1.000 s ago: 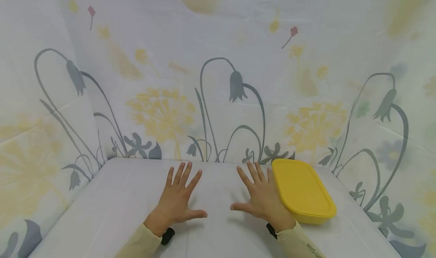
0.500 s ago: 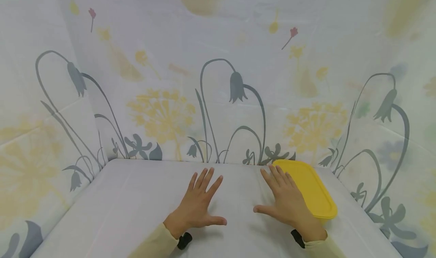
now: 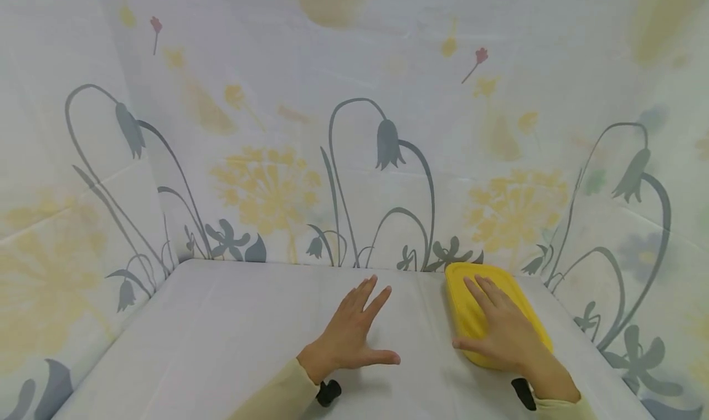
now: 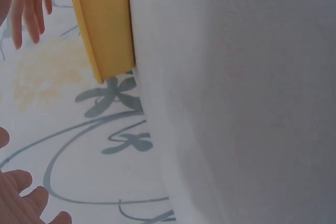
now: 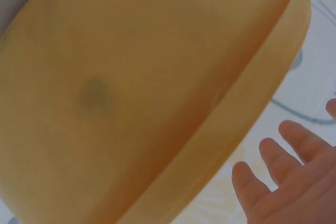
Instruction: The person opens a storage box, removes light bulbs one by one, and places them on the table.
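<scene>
So in the head view my left hand (image 3: 344,337) is a bit right of center, low in the frame, fingers pretty straight and reaching up the picture, thumb stuck out to the right. It's over the white table (image 3: 221,334), with the yellow box (image 3: 464,306) off to its right. My right hand (image 3: 504,331) is at the lower right, fingers spread and loosely straight, and from up here it covers part of the box's lid. Pale sleeves (image 3: 279,390) on both arms, plus a black bit (image 3: 328,393) under each wrist. Behind it all there's a white backdrop (image 3: 299,69) with grey bellflowers and yellow blooms.

Left wrist view comes out sideways: the box is at the top, left of the middle, sitting against the table that fills the right half. My left fingertips poke in at the lower left, and my right hand is in the upper left, apart from the box, fingers extended.

Right wrist view is mostly box, big and kinda blurry, its rim running diagonally down from the upper right. My right fingers are at the lower right, extended and just beside that rim, with backdrop showing between.
</scene>
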The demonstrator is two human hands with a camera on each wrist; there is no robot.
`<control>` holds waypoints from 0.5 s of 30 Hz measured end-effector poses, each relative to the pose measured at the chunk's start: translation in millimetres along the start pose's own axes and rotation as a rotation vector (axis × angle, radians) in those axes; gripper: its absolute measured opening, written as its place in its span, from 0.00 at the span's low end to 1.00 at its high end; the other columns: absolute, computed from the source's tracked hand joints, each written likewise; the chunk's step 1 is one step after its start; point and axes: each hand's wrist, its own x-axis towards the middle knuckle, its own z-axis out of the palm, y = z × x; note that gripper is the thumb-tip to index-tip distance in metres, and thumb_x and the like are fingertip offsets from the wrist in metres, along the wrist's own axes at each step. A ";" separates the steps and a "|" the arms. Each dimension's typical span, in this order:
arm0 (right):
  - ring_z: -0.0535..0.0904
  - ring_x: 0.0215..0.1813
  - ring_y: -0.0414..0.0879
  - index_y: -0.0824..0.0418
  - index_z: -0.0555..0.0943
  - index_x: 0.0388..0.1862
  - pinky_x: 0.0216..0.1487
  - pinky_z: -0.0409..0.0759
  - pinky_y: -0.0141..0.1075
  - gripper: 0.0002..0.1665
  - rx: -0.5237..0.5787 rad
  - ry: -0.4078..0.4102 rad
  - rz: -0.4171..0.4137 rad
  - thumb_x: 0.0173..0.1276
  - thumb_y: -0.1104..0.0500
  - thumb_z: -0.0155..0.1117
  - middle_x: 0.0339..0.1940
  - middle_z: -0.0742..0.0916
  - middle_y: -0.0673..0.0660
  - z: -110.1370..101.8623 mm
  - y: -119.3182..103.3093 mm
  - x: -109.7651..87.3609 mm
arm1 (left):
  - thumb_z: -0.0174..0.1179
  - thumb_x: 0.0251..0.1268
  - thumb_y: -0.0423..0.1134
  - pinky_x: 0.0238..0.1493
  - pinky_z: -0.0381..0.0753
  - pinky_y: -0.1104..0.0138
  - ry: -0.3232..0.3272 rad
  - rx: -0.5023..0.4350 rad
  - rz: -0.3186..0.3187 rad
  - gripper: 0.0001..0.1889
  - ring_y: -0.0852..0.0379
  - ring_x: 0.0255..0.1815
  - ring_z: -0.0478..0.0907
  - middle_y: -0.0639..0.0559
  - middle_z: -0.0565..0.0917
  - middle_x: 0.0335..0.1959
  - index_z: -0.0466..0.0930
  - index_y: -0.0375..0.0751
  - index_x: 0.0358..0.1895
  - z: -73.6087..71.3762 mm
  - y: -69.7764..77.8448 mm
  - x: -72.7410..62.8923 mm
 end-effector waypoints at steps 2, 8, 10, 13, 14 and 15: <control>0.61 0.68 0.66 0.49 0.52 0.78 0.59 0.65 0.65 0.70 0.026 -0.012 0.017 0.40 0.28 0.73 0.72 0.64 0.66 -3.8 4.5 -1.3 | 0.60 0.42 0.76 0.70 0.58 0.48 0.006 -0.033 -0.003 0.60 0.44 0.75 0.49 0.44 0.46 0.77 0.46 0.51 0.77 1.5 4.2 4.0; 0.61 0.68 0.68 0.49 0.49 0.78 0.54 0.66 0.70 0.69 0.103 -0.071 0.107 0.43 0.30 0.73 0.74 0.62 0.65 -12.7 19.5 -9.4 | 0.62 0.43 0.74 0.68 0.63 0.50 -0.040 -0.141 -0.045 0.59 0.48 0.75 0.50 0.46 0.46 0.77 0.44 0.55 0.77 7.1 19.0 16.6; 0.60 0.68 0.69 0.47 0.47 0.79 0.55 0.64 0.70 0.69 0.136 -0.091 0.147 0.43 0.31 0.74 0.74 0.61 0.65 -15.2 26.0 -13.6 | 0.62 0.44 0.74 0.68 0.63 0.50 -0.067 -0.169 -0.059 0.59 0.49 0.75 0.51 0.47 0.45 0.77 0.42 0.58 0.77 9.4 23.9 21.3; 0.59 0.68 0.70 0.45 0.46 0.79 0.55 0.62 0.71 0.69 0.193 -0.109 0.192 0.44 0.33 0.75 0.74 0.60 0.67 -19.3 35.3 -19.1 | 0.61 0.45 0.74 0.68 0.64 0.52 -0.099 -0.196 -0.063 0.58 0.50 0.75 0.52 0.48 0.45 0.77 0.40 0.60 0.77 12.5 29.8 28.1; 0.58 0.68 0.71 0.45 0.45 0.79 0.55 0.62 0.71 0.69 0.209 -0.110 0.202 0.45 0.35 0.76 0.74 0.60 0.68 -20.5 38.5 -20.6 | 0.61 0.46 0.74 0.68 0.64 0.52 -0.104 -0.203 -0.058 0.57 0.50 0.74 0.52 0.48 0.45 0.77 0.40 0.60 0.77 13.4 31.6 30.1; 0.58 0.68 0.71 0.45 0.45 0.79 0.55 0.62 0.71 0.69 0.224 -0.110 0.205 0.45 0.36 0.76 0.74 0.60 0.68 -21.8 41.3 -21.9 | 0.61 0.46 0.73 0.68 0.65 0.52 -0.108 -0.211 -0.053 0.57 0.50 0.74 0.52 0.48 0.45 0.77 0.40 0.60 0.77 14.1 33.4 32.0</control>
